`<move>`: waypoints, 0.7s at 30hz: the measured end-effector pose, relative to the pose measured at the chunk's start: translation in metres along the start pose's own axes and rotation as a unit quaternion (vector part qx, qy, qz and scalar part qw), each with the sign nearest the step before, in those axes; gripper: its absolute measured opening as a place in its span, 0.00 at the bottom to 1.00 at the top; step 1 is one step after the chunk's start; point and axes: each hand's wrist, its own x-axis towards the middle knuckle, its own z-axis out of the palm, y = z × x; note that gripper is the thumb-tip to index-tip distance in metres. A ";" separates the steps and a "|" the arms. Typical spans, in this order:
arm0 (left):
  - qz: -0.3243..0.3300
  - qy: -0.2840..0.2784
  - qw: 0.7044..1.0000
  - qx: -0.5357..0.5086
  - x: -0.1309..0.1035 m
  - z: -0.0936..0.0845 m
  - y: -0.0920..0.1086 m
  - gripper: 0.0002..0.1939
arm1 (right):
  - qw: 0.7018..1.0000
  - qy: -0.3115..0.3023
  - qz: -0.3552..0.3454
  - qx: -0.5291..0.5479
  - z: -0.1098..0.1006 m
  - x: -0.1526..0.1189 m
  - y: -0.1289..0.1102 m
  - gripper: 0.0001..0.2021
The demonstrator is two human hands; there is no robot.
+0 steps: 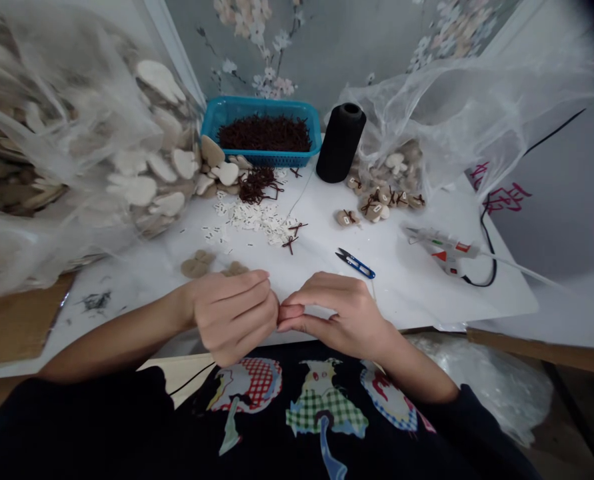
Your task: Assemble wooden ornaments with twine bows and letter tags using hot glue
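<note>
My left hand [237, 312] is closed, its fingers curled together near the table's front edge. Beside it, my right hand [333, 313] pinches with thumb and forefinger, the fingertips meeting my left hand. Whatever lies between the fingers is hidden or too small to name. Just behind my left hand lie two beige felt pieces, one [197, 264] in full view and one [235, 268] partly covered. Small white labels [261, 220] are scattered farther back, with brown bows [290, 245] at their right side. Blue-handled thread snips [355, 263] lie behind my right hand.
A blue basket [211, 137] holds brown strips beside a black thread cone [341, 143]. Finished-looking pieces with bows [375, 207] sit back right, near a glue gun [449, 250] with its cord. Clear bags of felt shapes [157, 150] crowd the left; another bag [397, 163] stands back right.
</note>
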 end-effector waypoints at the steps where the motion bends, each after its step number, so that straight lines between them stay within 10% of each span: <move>1: -0.011 -0.006 1.000 -0.013 0.000 0.000 0.001 0.14 | 1.000 0.000 -0.002 0.001 0.000 0.000 0.000 0.06; 21: -0.037 -0.023 0.997 -0.069 -0.003 0.000 0.006 0.14 | 0.999 -0.042 -0.011 -0.006 0.000 -0.003 -0.001 0.06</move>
